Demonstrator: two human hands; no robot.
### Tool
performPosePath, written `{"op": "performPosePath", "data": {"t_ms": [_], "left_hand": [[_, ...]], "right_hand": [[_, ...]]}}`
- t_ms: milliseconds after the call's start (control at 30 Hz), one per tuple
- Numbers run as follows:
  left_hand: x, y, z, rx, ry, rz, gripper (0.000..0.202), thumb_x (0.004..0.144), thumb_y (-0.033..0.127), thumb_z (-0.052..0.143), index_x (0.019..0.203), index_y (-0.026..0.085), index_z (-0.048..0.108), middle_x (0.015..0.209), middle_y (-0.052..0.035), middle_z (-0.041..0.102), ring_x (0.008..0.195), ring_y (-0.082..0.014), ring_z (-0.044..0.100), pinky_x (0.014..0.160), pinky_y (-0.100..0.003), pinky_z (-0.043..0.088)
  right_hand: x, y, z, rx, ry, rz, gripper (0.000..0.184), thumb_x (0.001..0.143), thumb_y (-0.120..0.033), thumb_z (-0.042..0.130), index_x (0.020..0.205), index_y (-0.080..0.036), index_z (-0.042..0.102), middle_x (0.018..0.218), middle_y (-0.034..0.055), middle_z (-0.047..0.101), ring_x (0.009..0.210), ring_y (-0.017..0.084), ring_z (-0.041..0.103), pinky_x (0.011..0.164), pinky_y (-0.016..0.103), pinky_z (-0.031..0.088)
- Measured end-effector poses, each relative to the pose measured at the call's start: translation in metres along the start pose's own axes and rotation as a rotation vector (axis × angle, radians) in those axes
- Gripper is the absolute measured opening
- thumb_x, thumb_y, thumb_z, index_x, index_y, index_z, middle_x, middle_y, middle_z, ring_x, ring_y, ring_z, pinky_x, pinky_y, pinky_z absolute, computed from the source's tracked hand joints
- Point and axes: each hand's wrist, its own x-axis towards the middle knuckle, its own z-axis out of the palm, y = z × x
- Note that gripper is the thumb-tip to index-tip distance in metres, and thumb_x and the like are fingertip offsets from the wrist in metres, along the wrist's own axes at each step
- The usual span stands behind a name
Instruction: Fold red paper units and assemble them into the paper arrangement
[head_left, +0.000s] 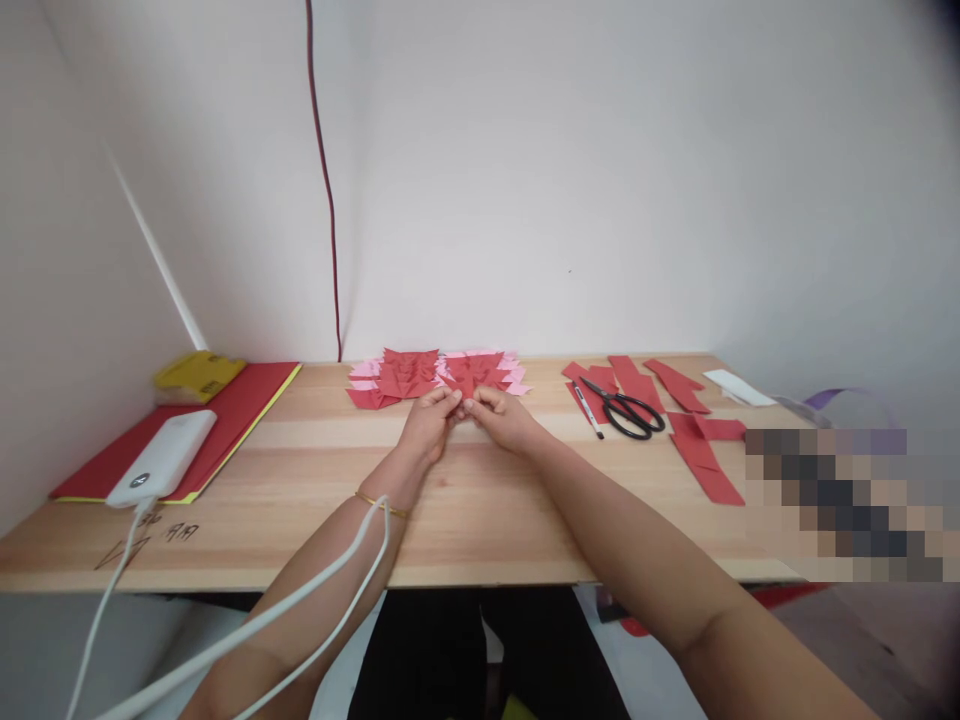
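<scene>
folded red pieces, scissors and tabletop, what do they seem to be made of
Folded red pieces: likely matte paper, given the sharp creases and pointed edges.
Scissors: probably metal blades, thin and dark; the smooth black handles could be plastic or coated metal.
Tabletop: wood or wood-look laminate, smooth, with pale streaky grain.

Between left hand (433, 415) and right hand (501, 412): matt paper fold (466, 386). Right of both: metal-bladed scissors (610, 397). Beneath: smooth wood tabletop (487, 520).

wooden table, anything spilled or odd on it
Slightly odd: black marks scrawled straight onto the table near its front left, and red paper strips lying at uneven angles on the right, some under the scissors. No spill shows.
</scene>
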Motion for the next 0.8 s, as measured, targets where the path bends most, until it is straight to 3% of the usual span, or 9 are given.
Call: {"op": "performPosePath", "data": {"t_ms": [267, 467, 600, 800], "left_hand": [[0.002, -0.003, -0.001, 0.042, -0.010, 0.073, 0.028, 0.060, 0.028, 0.077, 0.058, 0.014, 0.052, 0.055, 0.0025, 0.054, 0.057, -0.0087, 0.050, 0.061, -0.023, 0.040], [0.003, -0.001, -0.002, 0.027, 0.081, 0.074, 0.031, 0.061, 0.030, 0.075, 0.053, 0.015, 0.049, 0.049, 0.0025, 0.052, 0.051, -0.0078, 0.048, 0.056, -0.022, 0.039], [0.008, 0.002, -0.006, -0.039, 0.202, 0.069, 0.028, 0.057, 0.026, 0.078, 0.056, 0.014, 0.052, 0.048, 0.0036, 0.051, 0.048, -0.0063, 0.047, 0.054, -0.020, 0.039], [0.013, 0.011, -0.014, -0.104, 0.237, 0.056, 0.026, 0.059, 0.025, 0.079, 0.058, 0.013, 0.055, 0.048, 0.0030, 0.051, 0.047, -0.0064, 0.047, 0.052, -0.021, 0.043]], "right_hand": [[0.000, 0.005, 0.002, 0.012, 0.017, 0.057, 0.034, 0.083, -0.048, 0.051, 0.066, -0.019, 0.046, 0.062, -0.0035, 0.049, 0.060, 0.010, 0.044, 0.059, 0.023, 0.035], [0.000, 0.004, 0.001, -0.060, -0.042, 0.037, 0.035, 0.084, -0.047, 0.048, 0.063, -0.019, 0.043, 0.060, -0.0046, 0.044, 0.058, 0.010, 0.040, 0.057, 0.023, 0.033], [0.001, 0.007, 0.002, -0.115, -0.055, 0.019, 0.033, 0.084, -0.044, 0.048, 0.063, -0.020, 0.041, 0.058, -0.0054, 0.040, 0.055, 0.009, 0.036, 0.054, 0.023, 0.028], [0.000, 0.008, 0.003, -0.089, -0.058, 0.028, 0.030, 0.084, -0.041, 0.048, 0.064, -0.020, 0.042, 0.058, -0.0053, 0.040, 0.055, 0.010, 0.036, 0.054, 0.023, 0.028]]}}
